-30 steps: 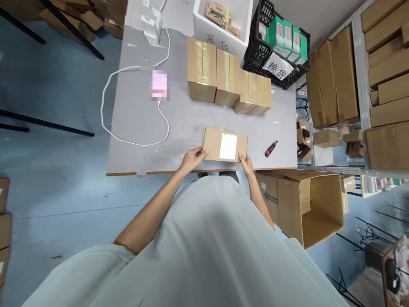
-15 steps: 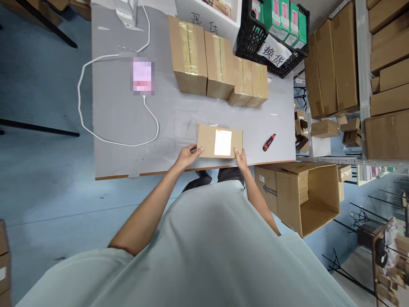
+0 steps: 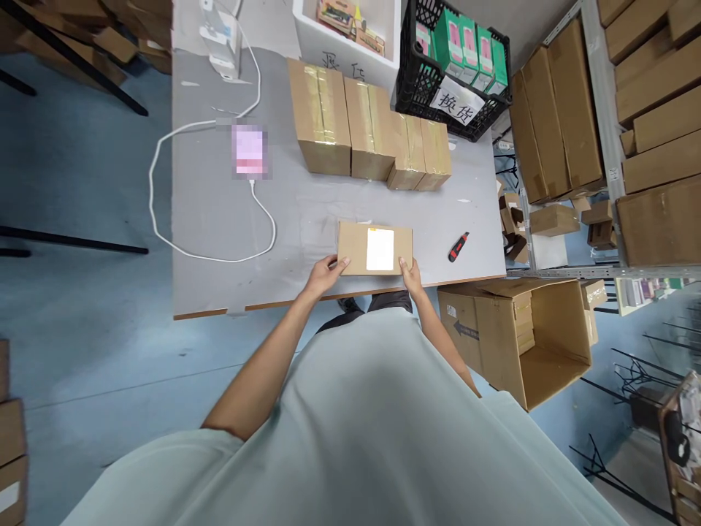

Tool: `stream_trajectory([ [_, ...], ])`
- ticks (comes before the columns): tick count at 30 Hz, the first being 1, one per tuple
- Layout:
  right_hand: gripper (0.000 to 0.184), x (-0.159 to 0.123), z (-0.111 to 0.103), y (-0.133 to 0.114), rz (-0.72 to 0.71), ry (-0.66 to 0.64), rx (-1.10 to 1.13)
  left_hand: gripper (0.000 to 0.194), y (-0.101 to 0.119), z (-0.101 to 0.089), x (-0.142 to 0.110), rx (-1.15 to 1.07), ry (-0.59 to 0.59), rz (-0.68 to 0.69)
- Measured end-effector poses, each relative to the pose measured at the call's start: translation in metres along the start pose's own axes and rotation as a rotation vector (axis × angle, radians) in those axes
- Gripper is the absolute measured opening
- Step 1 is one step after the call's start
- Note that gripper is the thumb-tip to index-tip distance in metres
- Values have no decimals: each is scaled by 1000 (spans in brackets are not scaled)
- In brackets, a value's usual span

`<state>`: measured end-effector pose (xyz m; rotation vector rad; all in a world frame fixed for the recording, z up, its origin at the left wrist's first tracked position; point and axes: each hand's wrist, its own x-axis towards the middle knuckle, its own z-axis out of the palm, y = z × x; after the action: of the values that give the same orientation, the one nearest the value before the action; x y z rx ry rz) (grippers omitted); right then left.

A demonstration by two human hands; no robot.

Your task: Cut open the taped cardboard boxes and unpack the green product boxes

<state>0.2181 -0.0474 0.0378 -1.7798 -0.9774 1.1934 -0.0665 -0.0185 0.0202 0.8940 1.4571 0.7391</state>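
Note:
A small brown cardboard box (image 3: 353, 248) with a white label (image 3: 380, 249) on its top lies at the front of the grey table (image 3: 219, 219). My left hand (image 3: 326, 276) grips its left end, thumb on top and fingers at the side. At the right end my right hand (image 3: 410, 275) holds it the same way, with the thumb over the near corner. To the right of the box rests a red and black utility knife (image 3: 458, 248), touched by neither hand.
Several taped cartons (image 3: 372, 135) stand behind the box. Beyond them are a white bin (image 3: 345, 51) and a black crate (image 3: 421, 91) of green boxes. A white cable (image 3: 153, 197) loops at left. An open carton (image 3: 493, 343) sits right of the table's front edge.
The view has shifted slightly, so more of the bin and crate shows at the back. Both hands keep the same hold on the box.

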Motion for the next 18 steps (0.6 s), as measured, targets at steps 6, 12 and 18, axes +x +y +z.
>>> stream_trajectory([
  [6, 87, -7, 2, 10, -45, 25, 24, 67, -5, 3, -4, -26, 11, -9],
  [12, 80, -8, 6, 12, 3, 76, 33, 72, -7, 9, -9, -66, 34, 17],
  [18, 82, -3, 10, 7, 17, 105, 12, 69, -8, 6, -1, -70, -1, 15],
])
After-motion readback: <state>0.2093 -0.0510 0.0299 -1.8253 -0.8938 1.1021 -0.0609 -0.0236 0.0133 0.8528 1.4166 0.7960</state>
